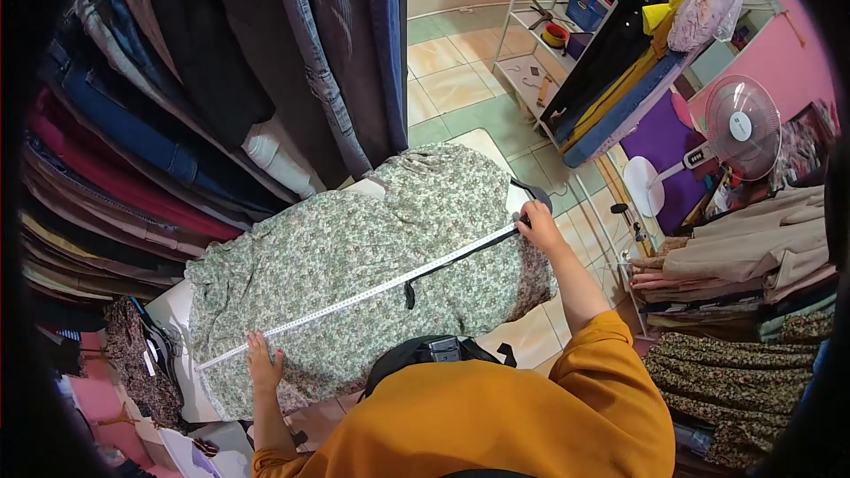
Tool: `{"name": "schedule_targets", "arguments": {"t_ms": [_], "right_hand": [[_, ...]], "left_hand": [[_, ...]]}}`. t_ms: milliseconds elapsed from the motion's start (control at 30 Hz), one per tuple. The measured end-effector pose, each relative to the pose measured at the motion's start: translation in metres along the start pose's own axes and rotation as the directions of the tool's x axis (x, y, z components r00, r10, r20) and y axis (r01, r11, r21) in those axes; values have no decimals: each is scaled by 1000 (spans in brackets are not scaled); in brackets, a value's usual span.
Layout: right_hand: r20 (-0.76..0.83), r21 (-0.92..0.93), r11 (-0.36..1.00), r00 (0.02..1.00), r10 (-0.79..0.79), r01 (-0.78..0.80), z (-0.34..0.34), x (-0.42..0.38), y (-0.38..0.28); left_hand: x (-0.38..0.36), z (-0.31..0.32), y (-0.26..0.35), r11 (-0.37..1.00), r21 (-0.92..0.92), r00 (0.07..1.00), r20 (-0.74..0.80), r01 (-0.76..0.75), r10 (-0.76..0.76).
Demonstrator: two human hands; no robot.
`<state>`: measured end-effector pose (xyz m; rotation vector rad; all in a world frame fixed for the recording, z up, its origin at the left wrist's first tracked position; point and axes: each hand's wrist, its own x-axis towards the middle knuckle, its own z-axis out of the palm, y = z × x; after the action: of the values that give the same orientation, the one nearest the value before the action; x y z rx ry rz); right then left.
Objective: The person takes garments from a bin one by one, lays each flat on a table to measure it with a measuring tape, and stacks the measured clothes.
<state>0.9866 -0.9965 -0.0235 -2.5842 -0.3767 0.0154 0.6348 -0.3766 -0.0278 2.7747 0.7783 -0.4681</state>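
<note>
A green-and-white floral garment (328, 248) lies spread lengthwise over a white board (202, 400). Diagonally across it runs a white measuring tape (390, 285), pulled straight. My left hand (264, 365) rests flat on the garment beside the tape's lower left stretch, fingers extended. At the other end, my right hand (538, 227) is closed around the tape near the garment's upper right edge. A thin black strap (410, 294) follows the tape and hangs loose partway along. What lies under my right fingers is partly hidden.
Hanging jeans and trousers (177, 155) crowd the left side. A white shelf rack (531, 71) stands beyond the tiled floor (443, 62). To the right are a standing fan (742, 128) and piled clothes (744, 248). A dark iron-like object (159, 350) sits at the board's left end.
</note>
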Motion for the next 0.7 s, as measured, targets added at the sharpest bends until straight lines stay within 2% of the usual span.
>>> {"name": "schedule_targets", "arguments": {"t_ms": [67, 133, 167, 200, 267, 400, 500, 633, 700], "right_hand": [[-26, 43, 994, 994, -104, 105, 2, 0, 0], [-7, 66, 987, 990, -143, 143, 2, -1, -17], [21, 87, 981, 984, -176, 173, 1, -4, -30], [48, 74, 988, 989, -143, 139, -4, -9, -54], [85, 123, 983, 985, -149, 138, 16, -15, -67], [80, 256, 943, 968, -238, 211, 20, -24, -112], [-5, 151, 923, 934, -357, 354, 22, -27, -128], [-29, 83, 940, 944, -330, 331, 23, -28, -127], [-93, -48, 963, 959, -268, 265, 17, -29, -120]], "left_hand": [[3, 2, 10, 1000, 11, 999, -18, 28, -28], [-1, 6, 32, 999, 39, 997, -65, -25, 28], [-2, 7, 47, 993, 4, 987, -108, -117, 117], [-3, 10, 63, 994, 7, 988, -109, -112, 112], [-1, 19, 93, 964, 48, 961, -80, -260, 263], [-6, -2, 160, 951, -23, 944, -128, -308, 303], [1, -7, 173, 949, -60, 941, -163, -310, 297], [12, -5, 183, 933, -62, 918, -217, -353, 333], [20, -3, 192, 927, -52, 910, -220, -371, 351]]}}
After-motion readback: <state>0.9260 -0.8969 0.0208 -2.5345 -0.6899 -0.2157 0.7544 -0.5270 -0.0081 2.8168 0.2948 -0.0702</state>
